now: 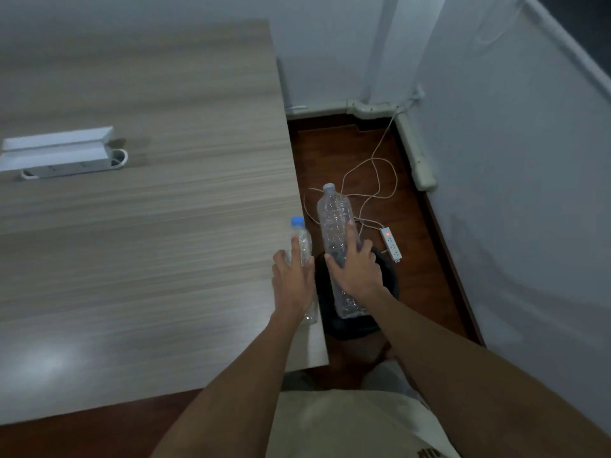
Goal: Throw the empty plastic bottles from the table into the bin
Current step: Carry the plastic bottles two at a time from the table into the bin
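- Two hands each grip a bottle: left hand (292,280) the small bottle (303,241), right hand (355,272) the large bottle (337,233).
- Next, probably: release both over the black bin (390,279).

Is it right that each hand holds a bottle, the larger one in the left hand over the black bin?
Not quite. The head view shows the larger bottle in the right hand, over the black bin; the left hand holds the smaller blue-capped bottle.

A flat white rectangular box (58,150) with a raised lid lies at the left, a white looped cable (120,157) touching its right end. On the dark brown wooden floor (334,153), a white power strip (390,243) with a lit orange switch trails a loosely tangled white cord (377,166) towards the pale wall (515,160)
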`<state>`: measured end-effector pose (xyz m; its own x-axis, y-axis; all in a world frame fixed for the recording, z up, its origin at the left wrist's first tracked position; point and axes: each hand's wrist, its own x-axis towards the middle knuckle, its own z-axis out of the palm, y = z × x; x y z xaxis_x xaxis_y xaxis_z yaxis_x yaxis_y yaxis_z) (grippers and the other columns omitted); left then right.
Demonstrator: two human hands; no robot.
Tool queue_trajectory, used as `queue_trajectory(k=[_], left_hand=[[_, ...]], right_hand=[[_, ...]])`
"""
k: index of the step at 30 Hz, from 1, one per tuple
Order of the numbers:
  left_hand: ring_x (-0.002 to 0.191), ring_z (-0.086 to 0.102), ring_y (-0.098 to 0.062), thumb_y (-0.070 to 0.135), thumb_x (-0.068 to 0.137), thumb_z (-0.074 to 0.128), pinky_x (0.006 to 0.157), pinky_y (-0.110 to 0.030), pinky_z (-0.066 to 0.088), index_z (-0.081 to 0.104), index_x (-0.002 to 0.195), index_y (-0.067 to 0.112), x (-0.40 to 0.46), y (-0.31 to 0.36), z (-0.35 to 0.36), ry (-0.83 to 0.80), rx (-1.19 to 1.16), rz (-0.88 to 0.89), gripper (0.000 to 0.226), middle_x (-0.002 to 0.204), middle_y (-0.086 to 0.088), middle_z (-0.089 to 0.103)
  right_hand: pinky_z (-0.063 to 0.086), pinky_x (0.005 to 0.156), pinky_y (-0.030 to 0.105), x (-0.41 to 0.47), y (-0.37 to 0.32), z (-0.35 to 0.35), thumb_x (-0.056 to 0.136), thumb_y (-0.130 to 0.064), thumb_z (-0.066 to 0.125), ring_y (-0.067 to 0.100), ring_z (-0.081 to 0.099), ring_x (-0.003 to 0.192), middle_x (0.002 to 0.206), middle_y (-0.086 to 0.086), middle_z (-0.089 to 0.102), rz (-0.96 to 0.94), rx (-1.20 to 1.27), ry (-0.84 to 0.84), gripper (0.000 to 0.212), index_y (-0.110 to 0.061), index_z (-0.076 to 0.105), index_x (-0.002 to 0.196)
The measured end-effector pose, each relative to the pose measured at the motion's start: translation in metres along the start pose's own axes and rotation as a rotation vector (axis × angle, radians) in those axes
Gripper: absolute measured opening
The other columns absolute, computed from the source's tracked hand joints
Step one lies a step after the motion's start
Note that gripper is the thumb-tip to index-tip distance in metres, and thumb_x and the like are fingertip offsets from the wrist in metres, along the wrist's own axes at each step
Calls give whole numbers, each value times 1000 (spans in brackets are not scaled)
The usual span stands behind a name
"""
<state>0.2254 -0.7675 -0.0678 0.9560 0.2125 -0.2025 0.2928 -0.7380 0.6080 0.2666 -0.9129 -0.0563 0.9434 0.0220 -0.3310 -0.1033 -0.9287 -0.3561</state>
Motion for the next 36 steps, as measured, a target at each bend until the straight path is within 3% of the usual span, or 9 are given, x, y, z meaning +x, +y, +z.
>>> queue_trajectory(k=[9,12,17,26,36], left_hand=[[108,52,-26,42,101,42,88,-43,52,8,157,35,-13,69,73,139,-21,-91,66,133,-12,39],[106,53,-25,45,101,41,86,-41,52,11,157,35,-19,83,109,102,7,-125,65,133,-13,40],[116,48,-31,48,101,38,96,-49,48,6,156,39,-14,84,156,-3,7,-183,64,139,-14,33],[118,47,-35,47,103,36,96,-49,47,5,157,38,34,32,236,-29,64,-272,63,141,-15,31],[115,51,-34,51,102,35,89,-50,50,9,157,35,77,-51,351,-63,95,-252,64,144,-14,30]], right_hand=[[45,95,51,24,109,-15,93,-67,41,41,48,120,143,21,28,-45,-18,-156,91,-34,-18,155],[45,95,51,31,141,-14,92,-68,41,41,47,120,144,21,28,-8,-14,-207,93,-33,-18,155],[49,92,49,38,182,1,91,-68,43,38,51,113,136,18,33,-16,-15,-241,94,-33,-16,155],[48,92,47,87,225,90,93,-67,40,38,51,115,142,22,30,21,-50,-334,94,-34,-23,153],[52,88,48,141,261,218,93,-67,41,37,53,109,138,20,33,8,-25,-272,94,-32,-20,155]])
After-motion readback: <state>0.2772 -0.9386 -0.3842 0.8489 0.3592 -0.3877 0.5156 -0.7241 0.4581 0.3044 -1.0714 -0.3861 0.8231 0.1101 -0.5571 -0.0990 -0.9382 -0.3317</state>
